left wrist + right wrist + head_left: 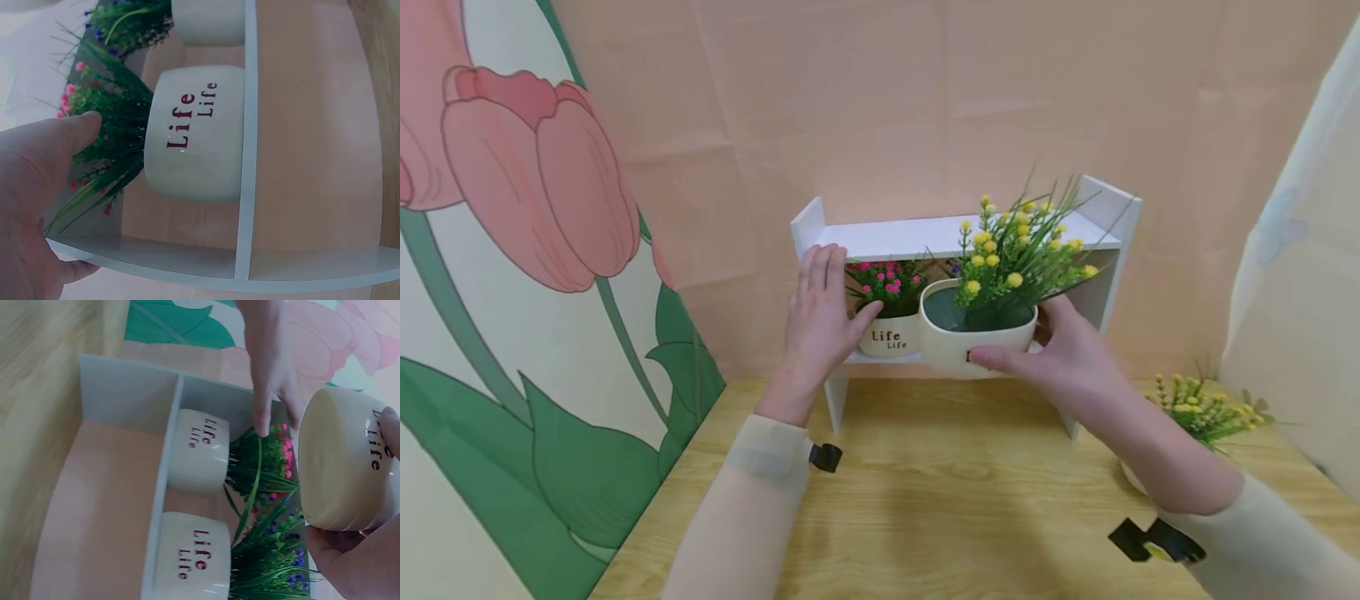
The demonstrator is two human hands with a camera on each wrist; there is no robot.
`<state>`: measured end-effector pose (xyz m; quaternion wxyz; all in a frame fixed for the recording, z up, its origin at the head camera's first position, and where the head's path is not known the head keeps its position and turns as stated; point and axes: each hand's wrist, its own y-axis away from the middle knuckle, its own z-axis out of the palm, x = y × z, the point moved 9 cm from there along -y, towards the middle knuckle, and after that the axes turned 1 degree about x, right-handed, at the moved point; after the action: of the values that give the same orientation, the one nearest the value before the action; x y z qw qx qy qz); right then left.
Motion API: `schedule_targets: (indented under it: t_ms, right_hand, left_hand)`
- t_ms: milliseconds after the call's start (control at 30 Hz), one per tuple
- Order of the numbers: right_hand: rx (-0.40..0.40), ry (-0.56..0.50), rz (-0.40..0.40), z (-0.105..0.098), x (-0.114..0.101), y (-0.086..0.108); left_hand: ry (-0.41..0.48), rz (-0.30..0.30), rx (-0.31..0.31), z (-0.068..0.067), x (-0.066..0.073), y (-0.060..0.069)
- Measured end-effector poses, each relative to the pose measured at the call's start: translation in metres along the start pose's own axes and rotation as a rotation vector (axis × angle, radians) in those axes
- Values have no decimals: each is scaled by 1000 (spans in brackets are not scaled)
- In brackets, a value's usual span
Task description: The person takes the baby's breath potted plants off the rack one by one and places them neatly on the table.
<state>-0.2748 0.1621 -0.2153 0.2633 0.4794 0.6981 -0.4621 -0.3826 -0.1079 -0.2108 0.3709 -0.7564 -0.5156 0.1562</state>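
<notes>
I see a wood-grain table (880, 492) bearing a white shelf (902, 237) and, to the shelf's right, a yellow-flowered pot (1202, 412). Inside the shelf's left end stands a pink-flowered pot (887, 335); toward its middle, a blue-flowered pot (194, 556).

From the head camera, the yellow-flowered rounded cream pot (953, 340) hides the blue-flowered rounded cream pot (192, 557), which both wrist views cut off.

"Life Life" on three pots (199, 469)
</notes>
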Motion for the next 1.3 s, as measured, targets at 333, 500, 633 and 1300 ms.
schedule_targets:
  t_ms: [333, 500, 633, 1300]
  right_hand:
    - [-32, 2, -2, 8, 21, 17]
    - [-23, 77, -42, 9, 29, 23]
    - [-21, 139, -23, 12, 40, 27]
    - [-32, -12, -11, 19, 98, 50]
  left_hand:
    - [3, -12, -14, -1, 0, 1]
    - [1, -10, -7, -1, 0, 0]
    - [8, -10, -4, -1, 1, 0]
    - [3, -12, -13, 3, 1, 0]
